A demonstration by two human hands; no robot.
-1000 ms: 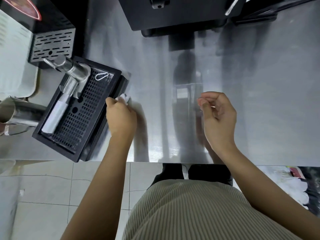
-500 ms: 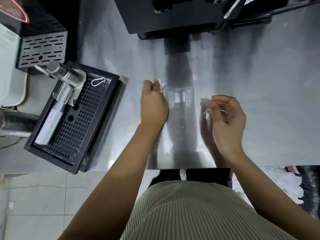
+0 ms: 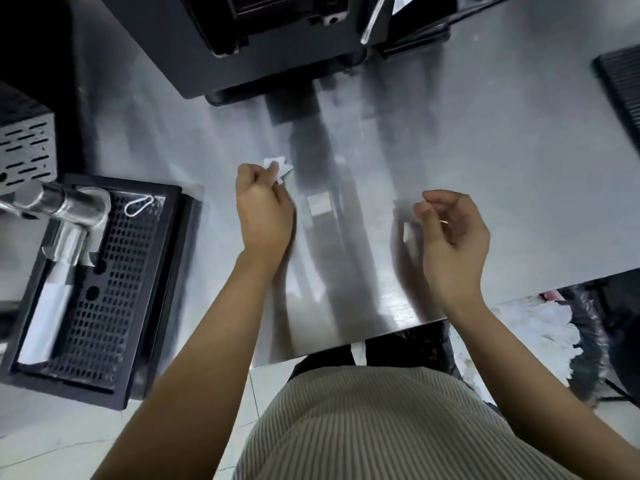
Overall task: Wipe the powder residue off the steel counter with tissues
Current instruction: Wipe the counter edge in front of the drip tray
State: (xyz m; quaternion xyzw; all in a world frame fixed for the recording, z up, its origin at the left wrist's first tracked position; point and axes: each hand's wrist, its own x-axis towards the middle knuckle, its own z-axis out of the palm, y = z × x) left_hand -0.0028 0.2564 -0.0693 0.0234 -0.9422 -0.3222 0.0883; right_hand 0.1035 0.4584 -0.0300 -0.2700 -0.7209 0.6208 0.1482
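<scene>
A small crumpled white tissue (image 3: 281,167) sticks out past the fingertips of my left hand (image 3: 264,209), which grips it and holds it down on the steel counter (image 3: 485,174) near the middle. My right hand (image 3: 452,237) hovers above the counter to the right, fingers loosely curled, holding nothing that I can make out. No powder shows plainly on the shiny, blurred steel.
A black perforated drip tray (image 3: 114,289) with a steel portafilter (image 3: 65,216) lying on it stands at the left. A black machine (image 3: 249,39) rises at the back. The counter's front edge (image 3: 346,348) runs just before my body. A dark bag with white waste (image 3: 568,327) sits lower right.
My left hand has slid the tissue from beside the drip tray rightward and away from me to the counter's middle. My right hand has kept its place and pose.
</scene>
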